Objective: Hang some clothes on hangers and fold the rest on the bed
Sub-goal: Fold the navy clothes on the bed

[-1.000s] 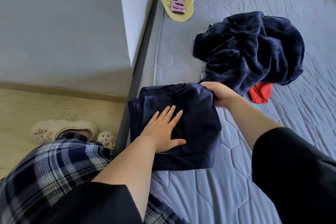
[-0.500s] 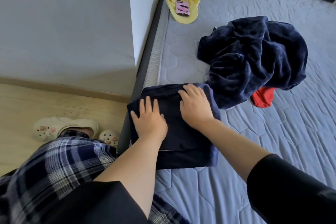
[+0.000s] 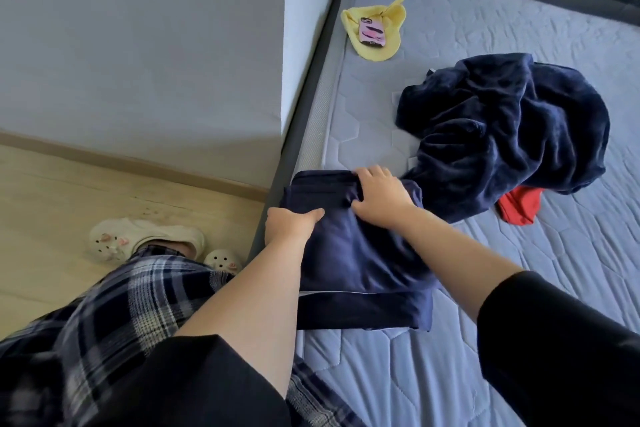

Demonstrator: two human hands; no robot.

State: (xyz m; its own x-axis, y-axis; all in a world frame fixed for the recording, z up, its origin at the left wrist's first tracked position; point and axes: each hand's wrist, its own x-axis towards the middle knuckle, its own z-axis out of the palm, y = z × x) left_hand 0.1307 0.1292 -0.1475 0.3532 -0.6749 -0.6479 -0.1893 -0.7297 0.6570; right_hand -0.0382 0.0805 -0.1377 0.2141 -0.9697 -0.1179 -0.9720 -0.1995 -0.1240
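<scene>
A folded navy garment [image 3: 360,263] lies at the near left edge of the grey mattress [image 3: 485,305]. My left hand [image 3: 291,225] grips its left side, thumb on top and fingers tucked under the edge. My right hand [image 3: 381,194] grips the garment's far end, fingers curled over the bunched cloth. A crumpled dark blue fleece piece [image 3: 509,132] lies just beyond, touching the folded garment. A red cloth [image 3: 519,206] peeks out from under the fleece.
A yellow cloth [image 3: 391,42] with a pink phone [image 3: 372,30] on it lies at the far left of the mattress. A white wall corner [image 3: 284,45] stands left of the bed. My white clogs [image 3: 138,243] are on the wooden floor.
Both hands went from pressing flat on the folded garment to gripping it, the left at its side edge, the right at its far end. The view has shifted.
</scene>
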